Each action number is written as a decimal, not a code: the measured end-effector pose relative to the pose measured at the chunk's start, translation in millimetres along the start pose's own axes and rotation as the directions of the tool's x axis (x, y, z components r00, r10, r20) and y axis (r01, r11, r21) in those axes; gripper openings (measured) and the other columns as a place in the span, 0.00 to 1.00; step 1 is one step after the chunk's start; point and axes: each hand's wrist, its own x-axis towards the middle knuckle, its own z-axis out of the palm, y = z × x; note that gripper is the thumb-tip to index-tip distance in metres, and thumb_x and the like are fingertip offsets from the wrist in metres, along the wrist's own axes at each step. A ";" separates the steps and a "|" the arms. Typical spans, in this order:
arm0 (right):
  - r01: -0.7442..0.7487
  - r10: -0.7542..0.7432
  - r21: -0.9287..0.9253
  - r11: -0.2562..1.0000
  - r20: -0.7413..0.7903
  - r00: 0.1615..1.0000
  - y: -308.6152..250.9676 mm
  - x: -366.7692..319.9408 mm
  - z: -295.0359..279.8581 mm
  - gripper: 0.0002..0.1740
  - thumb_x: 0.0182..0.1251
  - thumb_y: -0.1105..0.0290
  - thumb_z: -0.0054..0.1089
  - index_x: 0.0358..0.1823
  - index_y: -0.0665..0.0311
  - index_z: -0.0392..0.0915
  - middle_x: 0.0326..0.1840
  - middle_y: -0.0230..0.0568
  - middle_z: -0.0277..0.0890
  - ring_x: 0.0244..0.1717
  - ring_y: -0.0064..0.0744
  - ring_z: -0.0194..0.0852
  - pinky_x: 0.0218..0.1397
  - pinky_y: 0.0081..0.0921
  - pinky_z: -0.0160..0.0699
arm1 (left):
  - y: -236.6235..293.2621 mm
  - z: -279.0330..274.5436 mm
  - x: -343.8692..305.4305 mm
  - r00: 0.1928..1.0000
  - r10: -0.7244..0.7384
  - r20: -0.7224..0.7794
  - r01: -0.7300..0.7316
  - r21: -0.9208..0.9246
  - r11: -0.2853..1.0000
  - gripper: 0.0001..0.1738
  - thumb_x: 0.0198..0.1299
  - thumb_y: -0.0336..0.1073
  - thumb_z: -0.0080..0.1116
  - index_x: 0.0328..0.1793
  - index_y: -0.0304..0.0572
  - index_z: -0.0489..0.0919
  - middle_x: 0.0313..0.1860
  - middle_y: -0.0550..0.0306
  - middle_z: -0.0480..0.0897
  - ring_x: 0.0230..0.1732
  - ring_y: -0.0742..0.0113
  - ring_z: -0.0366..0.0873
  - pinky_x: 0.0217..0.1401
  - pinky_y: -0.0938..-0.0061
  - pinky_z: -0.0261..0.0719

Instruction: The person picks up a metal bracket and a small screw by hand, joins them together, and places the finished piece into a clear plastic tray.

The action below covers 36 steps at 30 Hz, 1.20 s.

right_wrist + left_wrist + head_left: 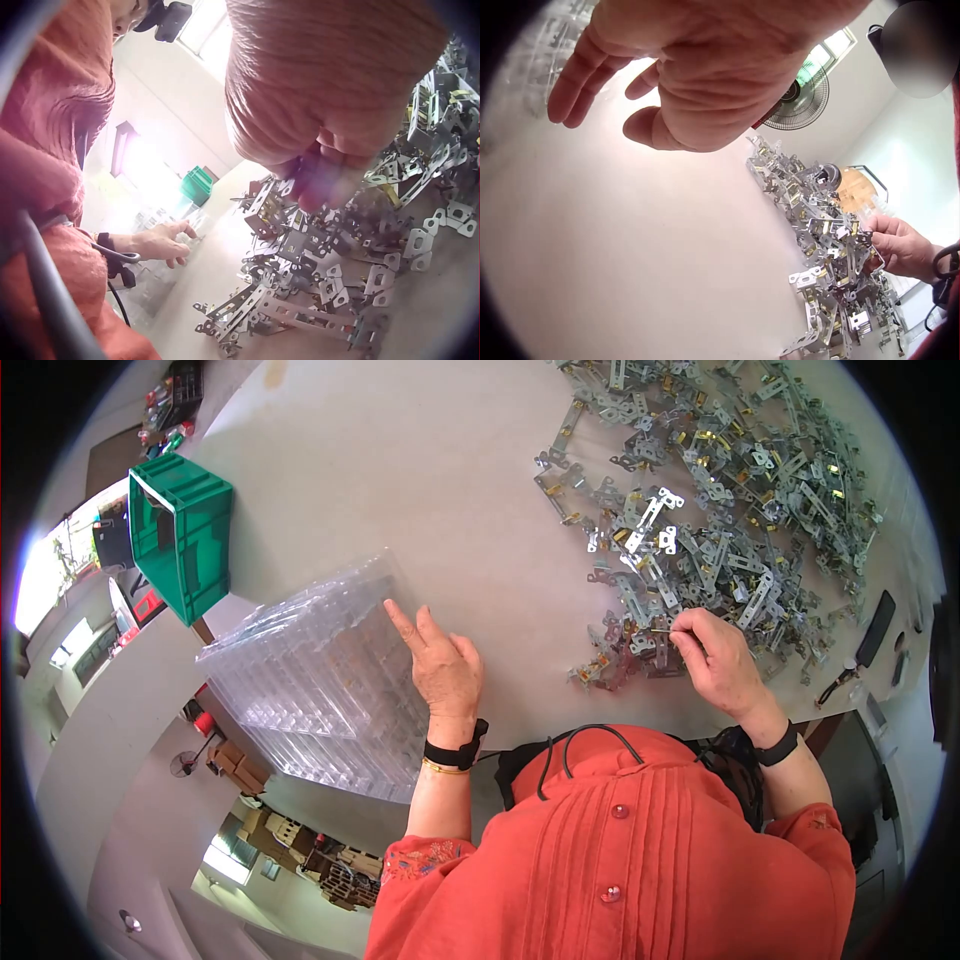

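Note:
My left hand is beside a stack of clear plastic trays, its fingers extended and nothing in its grasp. The left wrist view shows the same hand over bare tabletop, fingertips overlapping the trays' edge. At the near edge of a heap of metal brackets, my right hand pinches a small metal bracket between thumb and fingers. The pinched bracket is mostly hidden by the fingers. From the right wrist, the curled fingers of the right hand lie close over loose brackets with brass-coloured parts.
A green plastic crate stands at the table's left edge. On the right lie a dark flat object and a small black-handled tool. The pale tabletop stretches between trays and heap. A fan stands beyond.

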 end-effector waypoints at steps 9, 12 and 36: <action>0.016 -0.016 -0.024 1.000 0.006 1.000 0.3 -1.5 0.9 0.05 0.67 0.76 0.59 0.40 0.65 0.71 0.31 0.44 0.73 0.32 0.48 0.74 0.36 0.38 0.73 | 4.1 -10.6 -6.4 0.999 -0.012 -0.035 0.010 -0.041 0.999 0.30 0.56 0.26 0.56 0.66 0.28 0.66 0.81 0.27 0.45 0.61 0.34 0.78 0.46 0.57 0.87; 0.023 -0.023 -0.029 0.999 0.000 1.000 0.8 -1.9 1.2 0.05 0.68 0.75 0.59 0.40 0.65 0.71 0.31 0.45 0.73 0.33 0.50 0.75 0.36 0.38 0.73 | 2.0 -17.1 -10.3 0.997 0.007 -0.072 -0.009 -0.032 0.999 0.30 0.56 0.27 0.56 0.66 0.28 0.66 0.81 0.27 0.45 0.61 0.33 0.77 0.46 0.58 0.87; 0.077 -0.081 -0.072 0.994 -0.048 0.996 1.9 -11.9 7.6 0.05 0.69 0.75 0.57 0.41 0.65 0.70 0.32 0.47 0.75 0.32 0.51 0.76 0.36 0.39 0.74 | -10.2 -32.7 -22.1 0.988 0.007 -0.156 -0.014 -0.043 0.999 0.30 0.57 0.29 0.58 0.66 0.30 0.67 0.82 0.28 0.44 0.48 0.38 0.84 0.44 0.58 0.87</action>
